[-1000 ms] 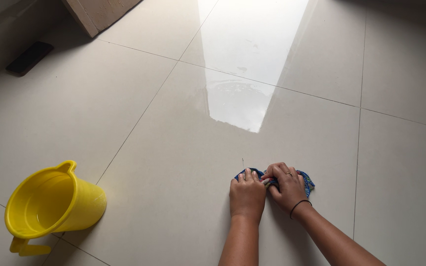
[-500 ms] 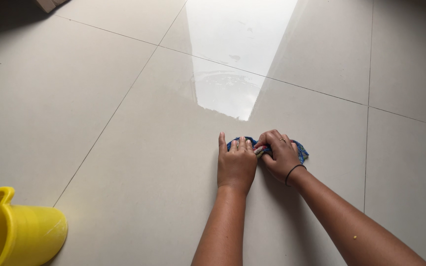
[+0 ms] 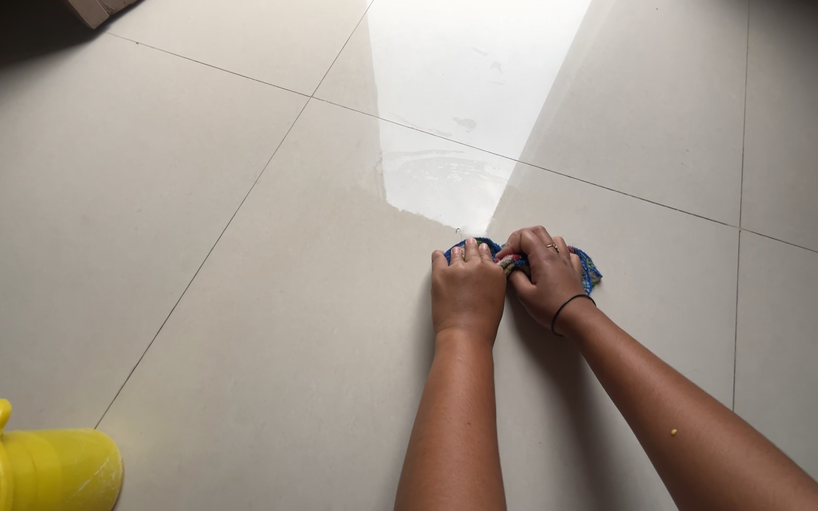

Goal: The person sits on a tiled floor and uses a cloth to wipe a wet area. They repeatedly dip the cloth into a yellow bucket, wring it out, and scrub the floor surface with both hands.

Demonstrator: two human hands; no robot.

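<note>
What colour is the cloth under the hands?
Mostly blue, with a multicoloured patterned strip; the cloth shows best in the head view, pressed to the floor under both hands.

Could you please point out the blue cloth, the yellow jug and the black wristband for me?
blue cloth (image 3: 586, 269): head view, its right edge beside the right hand.
yellow jug (image 3: 44, 470): head view, its side wall at the bottom left.
black wristband (image 3: 568, 306): head view, the band across the right wrist.

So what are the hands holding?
Both hands, left and right, press on a bunched blue cloth, covering its middle; only its edges show.
</note>
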